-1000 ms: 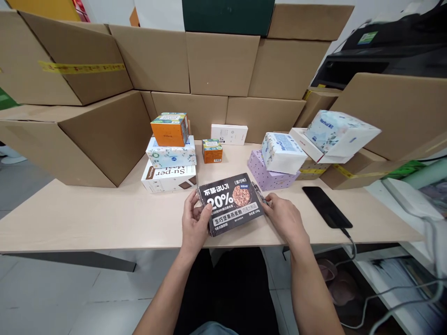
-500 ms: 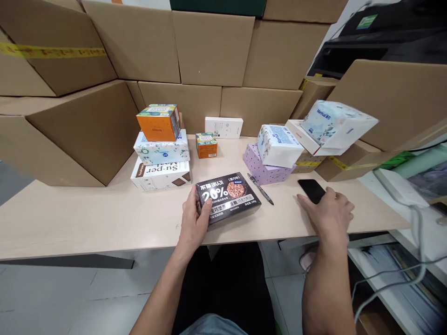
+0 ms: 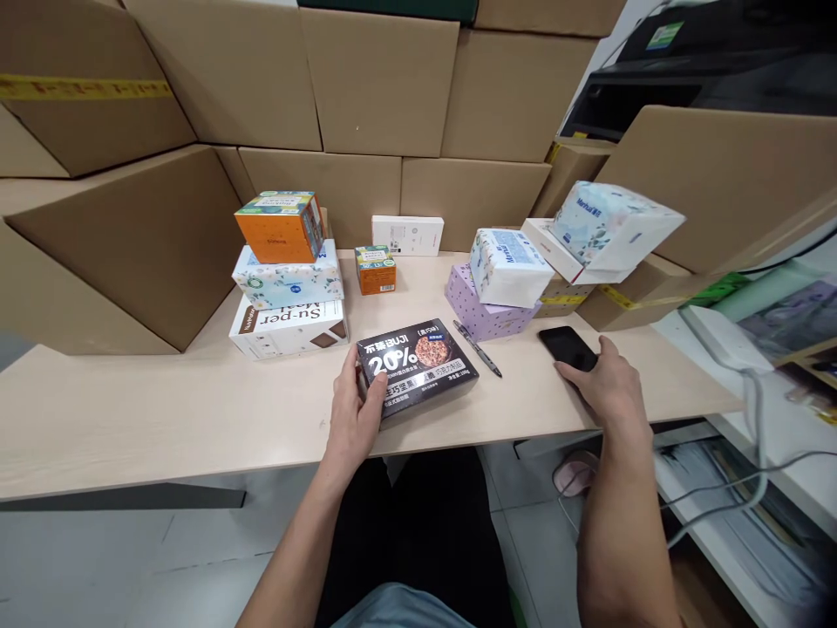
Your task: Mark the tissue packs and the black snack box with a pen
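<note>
My left hand (image 3: 354, 408) grips the left end of a black snack box (image 3: 418, 366) printed with "20%", thumb on its top face and fingers along its side. The box rests on the table near the front edge. Further right, my right hand (image 3: 608, 384) closes around the near end of a black smartphone (image 3: 566, 347), thumb at its left edge and fingers at its right. The phone lies on the tabletop and its near part is hidden under the hand. Between box and phone lies a pen (image 3: 478, 349).
At left, an orange box (image 3: 278, 237), a tissue pack (image 3: 288, 279) and a white box (image 3: 288, 327) are stacked. Behind stand a small orange box (image 3: 376, 272) and a flat white box (image 3: 406, 235). Right of centre, a tissue pack (image 3: 510, 270) sits on a purple box (image 3: 487, 310). Cardboard boxes (image 3: 379, 87) wall the back.
My right hand has drawn its fingers in around the phone's near end. The left hand and black box keep their place on the table; the whole view has shifted slightly.
</note>
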`<state>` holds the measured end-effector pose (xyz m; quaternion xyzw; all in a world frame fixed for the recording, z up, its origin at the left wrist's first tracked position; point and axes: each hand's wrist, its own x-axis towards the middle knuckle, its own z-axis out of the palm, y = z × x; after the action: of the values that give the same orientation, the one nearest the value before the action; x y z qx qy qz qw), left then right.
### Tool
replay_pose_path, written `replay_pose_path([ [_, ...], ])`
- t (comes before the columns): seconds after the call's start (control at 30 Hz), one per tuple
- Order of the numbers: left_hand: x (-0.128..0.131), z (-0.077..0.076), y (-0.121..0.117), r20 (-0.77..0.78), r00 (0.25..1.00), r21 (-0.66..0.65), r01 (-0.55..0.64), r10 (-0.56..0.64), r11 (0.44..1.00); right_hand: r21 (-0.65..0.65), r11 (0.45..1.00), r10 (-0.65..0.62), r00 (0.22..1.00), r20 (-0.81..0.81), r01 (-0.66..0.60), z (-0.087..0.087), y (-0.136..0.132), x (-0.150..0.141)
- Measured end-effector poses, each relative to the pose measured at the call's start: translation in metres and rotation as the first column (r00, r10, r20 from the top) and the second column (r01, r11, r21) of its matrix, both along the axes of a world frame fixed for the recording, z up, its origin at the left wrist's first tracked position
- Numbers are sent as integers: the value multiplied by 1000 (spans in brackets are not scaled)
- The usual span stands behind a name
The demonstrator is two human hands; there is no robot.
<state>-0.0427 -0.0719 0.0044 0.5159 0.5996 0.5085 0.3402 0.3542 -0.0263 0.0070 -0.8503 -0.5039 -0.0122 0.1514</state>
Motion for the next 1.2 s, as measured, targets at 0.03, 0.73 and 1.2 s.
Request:
replay_pose_path([
  [0.03, 0, 0, 0, 2, 1000, 3, 3, -3, 1000, 53, 998, 27, 999, 28, -29, -2, -4, -5],
  [0.73, 2, 3, 1, -11, 1000, 18, -6, 6, 1000, 549, 481, 518, 727, 452, -684, 14, -59, -131],
  [1.2, 1, 4, 0, -31, 1000, 29, 2, -1, 1000, 541, 548, 502, 768, 398, -638, 17, -59, -119],
])
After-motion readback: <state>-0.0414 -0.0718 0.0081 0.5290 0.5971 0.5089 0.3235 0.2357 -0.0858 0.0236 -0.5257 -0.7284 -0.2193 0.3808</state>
